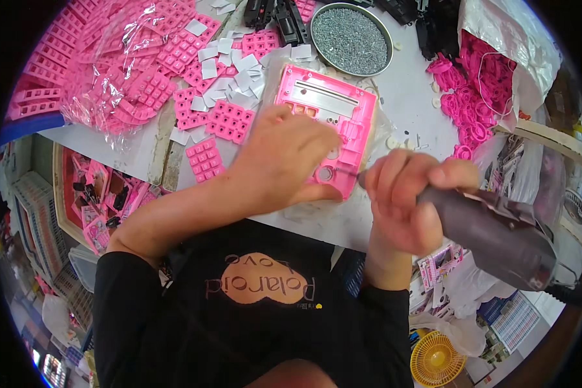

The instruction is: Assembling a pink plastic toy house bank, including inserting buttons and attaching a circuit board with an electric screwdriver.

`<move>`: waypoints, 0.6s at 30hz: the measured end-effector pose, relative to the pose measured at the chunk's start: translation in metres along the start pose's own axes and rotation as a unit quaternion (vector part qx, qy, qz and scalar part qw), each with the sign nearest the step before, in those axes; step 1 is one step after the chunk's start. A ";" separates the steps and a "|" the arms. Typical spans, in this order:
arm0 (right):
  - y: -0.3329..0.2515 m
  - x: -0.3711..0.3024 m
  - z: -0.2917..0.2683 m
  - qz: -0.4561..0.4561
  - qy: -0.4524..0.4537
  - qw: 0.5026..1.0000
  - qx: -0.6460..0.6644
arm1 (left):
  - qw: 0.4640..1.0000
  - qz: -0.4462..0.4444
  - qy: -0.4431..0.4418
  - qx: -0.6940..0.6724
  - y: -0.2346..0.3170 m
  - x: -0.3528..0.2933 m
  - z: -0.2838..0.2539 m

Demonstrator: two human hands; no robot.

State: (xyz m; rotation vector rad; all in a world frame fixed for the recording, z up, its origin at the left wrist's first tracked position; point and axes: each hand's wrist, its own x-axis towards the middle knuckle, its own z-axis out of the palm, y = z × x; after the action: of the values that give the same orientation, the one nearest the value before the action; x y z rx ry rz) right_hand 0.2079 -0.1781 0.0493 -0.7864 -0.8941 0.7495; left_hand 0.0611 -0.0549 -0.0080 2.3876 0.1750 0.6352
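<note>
A pink plastic casing [366,123] lies on the table before me, its hollow inside facing up, with a pale panel and dark slots at its far end. Across its near left part rests my left hand [291,152], fingers curled over the inside and thumb along the near edge, holding it. My right hand [414,191] is wrapped round a dark grey electric screwdriver [491,229], tilted nearly level. The thin bit points left into the casing, beside a round metallic part [325,174]. The left fingertips are partly hidden, so I cannot tell whether they pinch something small.
A round metal tin [389,55] of small screws stands beyond the casing. Pink keypads [229,121], white paper squares [242,81] and a plastic bag of pink parts [129,97] crowd the left. Pink rings [467,119] spill from a white bag [517,52] at right.
</note>
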 end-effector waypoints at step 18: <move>0.045 0.007 -0.036 0.068 -0.097 0.986 -0.114 | 0.958 0.164 -0.094 0.217 -0.009 -0.005 0.012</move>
State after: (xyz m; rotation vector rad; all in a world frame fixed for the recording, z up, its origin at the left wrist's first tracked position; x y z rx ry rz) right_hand 0.2323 -0.1591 0.0004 -0.9953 -1.1235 0.8645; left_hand 0.0630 -0.0561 -0.0242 2.9215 -0.1890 0.5545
